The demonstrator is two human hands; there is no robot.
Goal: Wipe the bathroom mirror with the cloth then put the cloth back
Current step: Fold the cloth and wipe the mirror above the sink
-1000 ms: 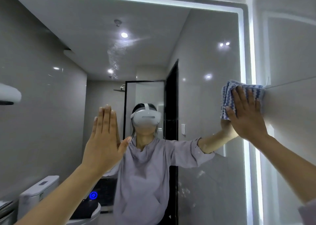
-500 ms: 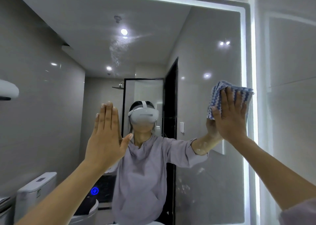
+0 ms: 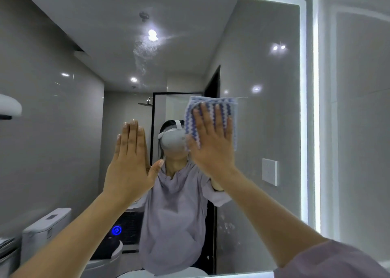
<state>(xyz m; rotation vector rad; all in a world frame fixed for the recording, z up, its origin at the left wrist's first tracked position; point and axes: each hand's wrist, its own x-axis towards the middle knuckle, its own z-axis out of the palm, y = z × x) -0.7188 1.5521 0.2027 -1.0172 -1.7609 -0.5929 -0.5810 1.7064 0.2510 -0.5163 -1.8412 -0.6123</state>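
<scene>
near the middle of the mirror (image 3: 263, 77), a little toward its right edge, the cloth (image 3: 213, 108) lies flat on the glass, folded into a rough square with blue and white zigzag stripes. the right hand (image 3: 213, 149) presses it there with a flat palm, fingers straight, slightly spread and pointing up. the cloth's top and right borders show past the fingertips. a lilac sleeve (image 3: 329, 260) covers that arm near the bottom right corner.

just left of the cloth and slightly lower, the left hand (image 3: 130, 168) is raised with its palm toward the glass, fingers straight and close together, thumb out to the right, holding nothing. whether it touches the glass cannot be told.

a pale smear (image 3: 143, 51) runs down from the mirror's top edge above the hands, and small spots (image 3: 226, 226) dot the glass toward the bottom right. a lit strip (image 3: 304, 130) follows the top and right edges, with a grey wall (image 3: 358, 108) beyond it.

reflected in the glass are the person in a white headset, a toilet (image 3: 46, 225) at the bottom left corner, a blue light (image 3: 116, 230) beside it, a shower head (image 3: 145, 103) and a wall switch (image 3: 269, 171).
</scene>
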